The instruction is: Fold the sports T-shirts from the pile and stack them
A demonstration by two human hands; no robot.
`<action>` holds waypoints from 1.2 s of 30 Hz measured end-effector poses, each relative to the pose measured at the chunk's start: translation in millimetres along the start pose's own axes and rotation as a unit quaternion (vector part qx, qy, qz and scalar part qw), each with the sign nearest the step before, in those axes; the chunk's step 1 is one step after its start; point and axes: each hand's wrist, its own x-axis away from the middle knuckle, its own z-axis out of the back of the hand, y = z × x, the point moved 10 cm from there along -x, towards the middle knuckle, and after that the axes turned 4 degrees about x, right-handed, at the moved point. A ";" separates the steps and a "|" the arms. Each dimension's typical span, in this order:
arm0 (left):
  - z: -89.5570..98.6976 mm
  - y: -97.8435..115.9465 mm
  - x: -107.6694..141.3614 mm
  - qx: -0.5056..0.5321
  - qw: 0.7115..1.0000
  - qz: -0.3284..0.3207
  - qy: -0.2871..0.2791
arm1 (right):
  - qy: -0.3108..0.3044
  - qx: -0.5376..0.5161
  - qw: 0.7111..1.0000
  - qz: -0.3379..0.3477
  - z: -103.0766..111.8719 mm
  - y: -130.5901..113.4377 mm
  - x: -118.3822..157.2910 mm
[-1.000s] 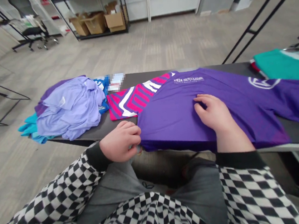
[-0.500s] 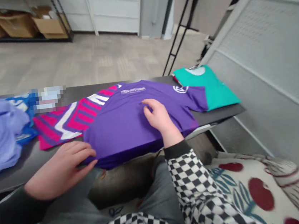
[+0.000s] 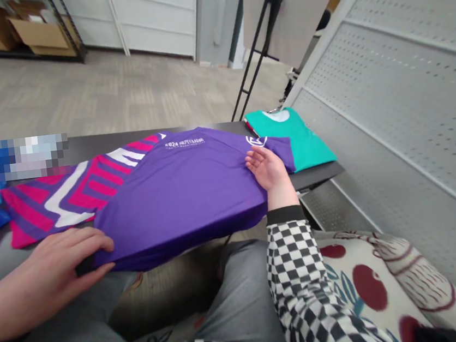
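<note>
While magenta striped jersey (image 3: 51,207) lies on dark table (image 3: 319,176) at left, we close left hand (image 3: 46,274) on hem of purple T-shirt (image 3: 173,199), which overlaps jersey and overhangs table edge; our right hand (image 3: 268,169) sits open, fingers spread, at shirt's sleeve, near folded teal shirt (image 3: 294,141).

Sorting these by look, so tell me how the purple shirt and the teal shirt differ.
The purple shirt carries white print on its chest and a white logo, while the teal shirt shows no print on the part in view. The purple shirt overhangs the near edge of the table, its hem in the left hand, while the teal shirt lies flat and folded, with no hand on it. Both rest on that dark table, the purple sleeve overlapping the teal shirt.
</note>
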 end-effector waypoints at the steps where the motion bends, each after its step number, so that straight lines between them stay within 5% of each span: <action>1: 1.5 1.2 0.4 0.000 1.000 -0.003 0.007 | 0.002 -0.009 1.000 -0.016 2.3 -0.7 0.2; 12: 8.0 30.8 -9.4 0.024 0.999 -0.012 -0.021 | -0.031 0.151 0.987 0.054 -14.1 -7.9 3.1; 18: 23.2 46.0 -13.0 0.061 0.998 0.010 -0.008 | -0.038 0.261 0.952 0.156 -41.6 -40.0 25.6; 21: 55.7 17.5 -11.1 -0.018 0.989 0.108 0.096 | -0.059 0.276 0.943 0.176 -81.1 -41.4 45.9; 24: 96.7 -26.4 5.2 -0.135 0.939 0.249 0.195 | -0.100 0.235 0.952 0.170 -124.8 -33.6 64.3; 27: 123.1 -66.0 19.4 -0.208 0.886 0.361 0.203 | -0.149 0.181 0.963 0.135 -155.9 -21.7 74.6; 31: 133.2 -102.0 23.0 -0.240 0.841 0.459 0.156 | -0.151 0.129 0.976 0.087 -162.5 -6.8 71.2; 36: 127.9 -103.5 -3.2 -0.248 0.853 0.435 0.147 | -0.115 0.140 0.979 0.090 -150.9 -2.1 66.1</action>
